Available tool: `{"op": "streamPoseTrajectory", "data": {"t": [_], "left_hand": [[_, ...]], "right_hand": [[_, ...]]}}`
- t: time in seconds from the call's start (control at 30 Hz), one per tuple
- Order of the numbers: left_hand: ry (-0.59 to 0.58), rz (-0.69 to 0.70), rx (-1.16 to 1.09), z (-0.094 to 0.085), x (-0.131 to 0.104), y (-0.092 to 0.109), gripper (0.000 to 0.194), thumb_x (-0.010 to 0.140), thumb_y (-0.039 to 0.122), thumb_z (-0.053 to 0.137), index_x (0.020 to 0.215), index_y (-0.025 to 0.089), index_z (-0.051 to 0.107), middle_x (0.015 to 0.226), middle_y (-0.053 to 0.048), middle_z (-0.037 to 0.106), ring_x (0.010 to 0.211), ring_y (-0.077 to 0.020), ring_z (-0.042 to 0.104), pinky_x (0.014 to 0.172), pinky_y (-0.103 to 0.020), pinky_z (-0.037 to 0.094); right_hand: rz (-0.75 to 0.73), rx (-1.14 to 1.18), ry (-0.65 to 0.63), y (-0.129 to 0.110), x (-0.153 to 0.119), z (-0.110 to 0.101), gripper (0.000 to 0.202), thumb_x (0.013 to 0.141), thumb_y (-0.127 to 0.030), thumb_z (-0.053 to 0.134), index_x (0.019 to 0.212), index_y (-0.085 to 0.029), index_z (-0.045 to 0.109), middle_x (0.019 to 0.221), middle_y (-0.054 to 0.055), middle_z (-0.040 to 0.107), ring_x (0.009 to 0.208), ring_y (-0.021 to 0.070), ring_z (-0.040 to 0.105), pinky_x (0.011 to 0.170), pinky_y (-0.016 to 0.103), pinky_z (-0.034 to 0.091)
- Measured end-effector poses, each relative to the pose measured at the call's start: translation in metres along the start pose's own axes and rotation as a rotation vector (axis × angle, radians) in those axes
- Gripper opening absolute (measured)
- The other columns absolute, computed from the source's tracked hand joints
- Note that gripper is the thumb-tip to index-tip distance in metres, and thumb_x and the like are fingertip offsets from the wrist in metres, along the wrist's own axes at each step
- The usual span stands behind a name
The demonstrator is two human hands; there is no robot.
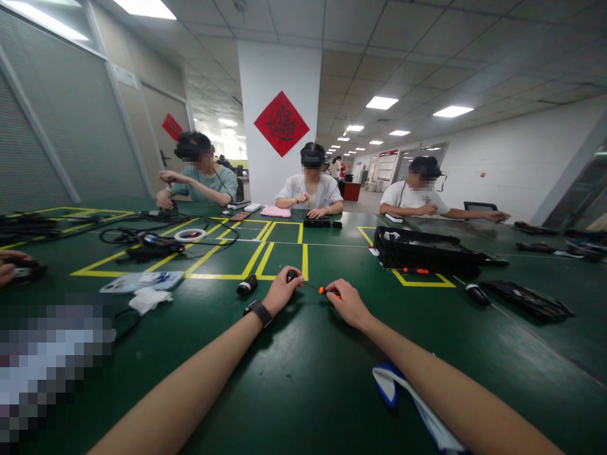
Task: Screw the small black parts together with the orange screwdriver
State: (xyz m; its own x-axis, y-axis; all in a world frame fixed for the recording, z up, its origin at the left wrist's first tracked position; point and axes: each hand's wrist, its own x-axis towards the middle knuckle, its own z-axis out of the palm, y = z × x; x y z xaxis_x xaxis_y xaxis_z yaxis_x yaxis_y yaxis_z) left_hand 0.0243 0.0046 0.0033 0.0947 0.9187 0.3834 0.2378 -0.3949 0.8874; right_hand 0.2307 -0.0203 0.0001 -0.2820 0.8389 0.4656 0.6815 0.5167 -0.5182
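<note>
My left hand (281, 289), with a dark watch on the wrist, is closed around a small black rounded part (291, 275); its exact kind is mostly hidden by the fingers. In my right hand (348, 303) is a screwdriver (324, 291) with an orange and black handle. Its thin shaft points left toward the black part; whether the tip touches it I cannot tell. Just left of my left hand, a short black cylinder with a white band (247, 284) lies on the green table (284, 392).
Black trays (427, 246) are stacked at right, with another orange screwdriver (416, 271) before them. A black cylinder (477, 294) and flat black part (528, 300) lie farther right. Cables (152, 243), a phone case (137, 282) and tissue (150, 301) occupy the left. Several people sit around.
</note>
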Motion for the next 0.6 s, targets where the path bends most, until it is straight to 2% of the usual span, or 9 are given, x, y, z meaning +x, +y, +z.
{"op": "streamPoseTrajectory", "data": {"t": [0.1, 0.2, 0.4, 0.53, 0.6], "left_hand": [[-0.003, 0.0, -0.006, -0.0002, 0.0013, -0.0026, 0.025, 0.072, 0.037, 0.052, 0.087, 0.018, 0.052, 0.07, 0.001, 0.059, 0.066, -0.0135, 0.056, 0.067, -0.027, 0.042], [0.009, -0.003, -0.009, -0.0006, 0.0019, -0.0041, 0.027, 0.072, 0.039, 0.052, 0.088, 0.018, 0.052, 0.068, 0.001, 0.058, 0.065, -0.0135, 0.056, 0.066, -0.027, 0.042], [0.019, 0.012, 0.017, -0.0003, 0.001, -0.0029, 0.029, 0.07, 0.04, 0.054, 0.087, 0.018, 0.052, 0.068, 0.001, 0.058, 0.065, -0.0137, 0.055, 0.067, -0.027, 0.041], [0.021, 0.001, 0.01, 0.0001, 0.0007, -0.0016, 0.027, 0.07, 0.039, 0.054, 0.087, 0.018, 0.053, 0.068, 0.001, 0.058, 0.065, -0.0136, 0.055, 0.067, -0.027, 0.042], [0.02, -0.006, 0.003, -0.0001, 0.0006, -0.0015, 0.026, 0.07, 0.038, 0.054, 0.087, 0.018, 0.053, 0.068, 0.001, 0.058, 0.065, -0.0136, 0.055, 0.067, -0.027, 0.042]], "right_hand": [[-0.016, 0.002, -0.012, 0.001, 0.0006, 0.0, 0.013, 0.079, -0.02, 0.045, 0.078, -0.018, 0.057, 0.084, 0.003, 0.053, 0.083, 0.0146, 0.047, 0.077, 0.029, 0.036], [-0.049, 0.022, 0.002, 0.0003, -0.0001, -0.0015, 0.01, 0.076, -0.02, 0.049, 0.083, -0.018, 0.056, 0.086, 0.003, 0.052, 0.083, 0.0149, 0.047, 0.076, 0.029, 0.036], [-0.075, 0.038, -0.001, -0.0013, -0.0011, -0.0021, 0.018, 0.071, -0.022, 0.057, 0.089, -0.019, 0.054, 0.088, 0.002, 0.053, 0.082, 0.015, 0.047, 0.076, 0.028, 0.037], [-0.033, 0.024, -0.025, 0.0007, 0.0003, 0.0001, 0.014, 0.079, -0.023, 0.046, 0.086, -0.018, 0.058, 0.087, 0.004, 0.054, 0.084, 0.0149, 0.048, 0.078, 0.029, 0.036], [-0.036, 0.016, -0.048, 0.0019, 0.0014, 0.0006, 0.02, 0.082, -0.022, 0.041, 0.081, -0.018, 0.06, 0.086, 0.004, 0.054, 0.084, 0.0146, 0.048, 0.079, 0.029, 0.036]]}}
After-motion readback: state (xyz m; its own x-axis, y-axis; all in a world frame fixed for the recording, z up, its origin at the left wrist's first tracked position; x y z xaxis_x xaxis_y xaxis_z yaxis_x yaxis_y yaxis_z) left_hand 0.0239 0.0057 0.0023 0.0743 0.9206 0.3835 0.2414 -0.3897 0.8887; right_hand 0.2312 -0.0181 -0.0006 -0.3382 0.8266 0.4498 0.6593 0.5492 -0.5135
